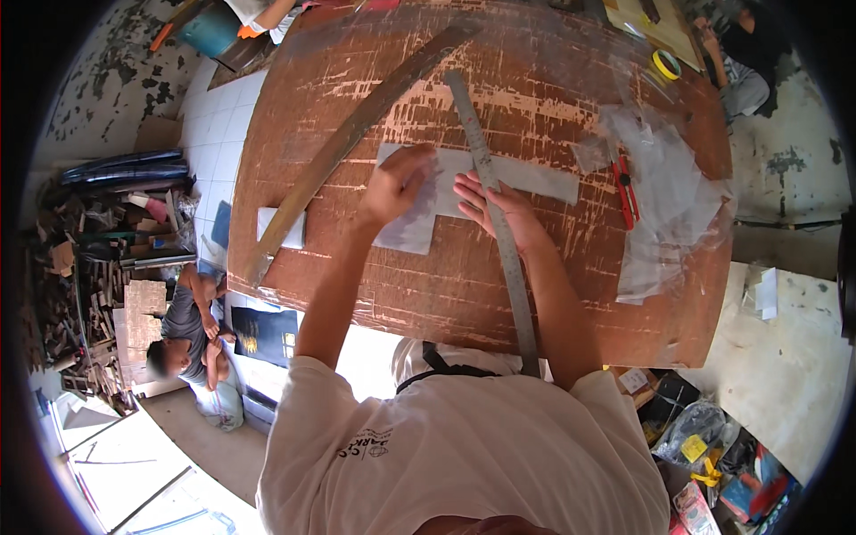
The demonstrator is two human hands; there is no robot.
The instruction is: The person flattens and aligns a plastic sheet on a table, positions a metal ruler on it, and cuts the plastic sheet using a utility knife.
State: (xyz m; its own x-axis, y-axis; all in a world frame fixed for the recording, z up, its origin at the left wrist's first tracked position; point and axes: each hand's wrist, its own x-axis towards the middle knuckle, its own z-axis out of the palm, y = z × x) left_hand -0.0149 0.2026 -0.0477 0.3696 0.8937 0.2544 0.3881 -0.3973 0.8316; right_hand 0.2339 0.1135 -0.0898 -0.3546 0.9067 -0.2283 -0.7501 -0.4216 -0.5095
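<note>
Seen from above, a person's left hand (397, 185) presses a pale sheet (446, 192) flat on the brown desk (535, 89), right hand (495, 209) pinning a long steel ruler (495, 214) across it; each grip spread, likely lining up before a cut

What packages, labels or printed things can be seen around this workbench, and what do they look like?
Dark blue booklets: on the floor left of the table, rectangular, with small gold emblems.
Yellow tag: lower right, in the clutter under the table, a small square on a dark bag.
Colourful packets: bottom right corner, red and white; details too small to tell.
No screens or signs show.
</note>
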